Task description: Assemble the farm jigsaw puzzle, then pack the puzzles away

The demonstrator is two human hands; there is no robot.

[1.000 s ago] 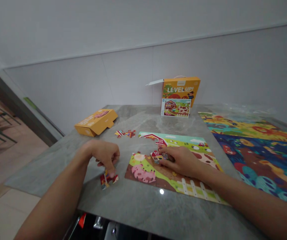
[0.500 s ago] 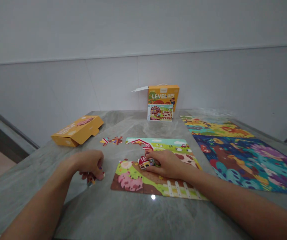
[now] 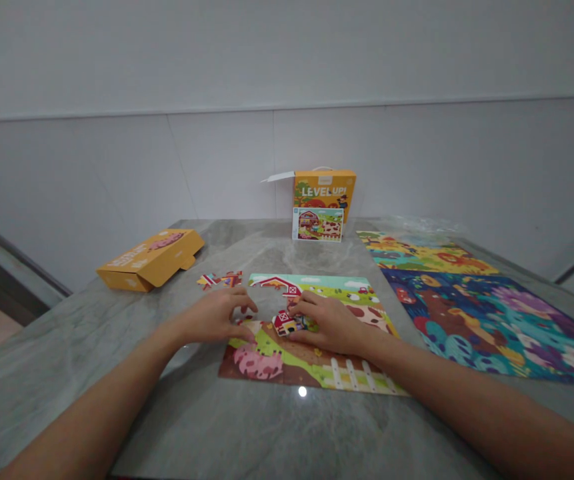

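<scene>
A farm jigsaw puzzle (image 3: 261,363), partly joined, lies on the grey table with a gap at its upper left. My right hand (image 3: 334,323) rests over its middle, thumb and fingers closed on a puzzle piece (image 3: 283,323) that shows a small red barn. At the puzzle's left edge is my left hand (image 3: 219,317), thumb and fingertips apart, near the hen and the pink pig. Its palm side is hidden, so a piece tucked there would not show. Several loose pieces (image 3: 221,280) lie just beyond my left hand.
A yellow box (image 3: 151,260) lies at the left. At the back stands an opened "LEVEL UP!" box (image 3: 324,190), with a farm picture card (image 3: 318,225) in front. Two colourful puzzles, a yellow one (image 3: 427,255) and a blue one (image 3: 487,320), lie at the right near clear plastic (image 3: 424,225).
My left hand, which held a puzzle piece low over the table, has moved right and away from me to the puzzle's left edge and its fingers have spread. My right hand stays nearly still.
</scene>
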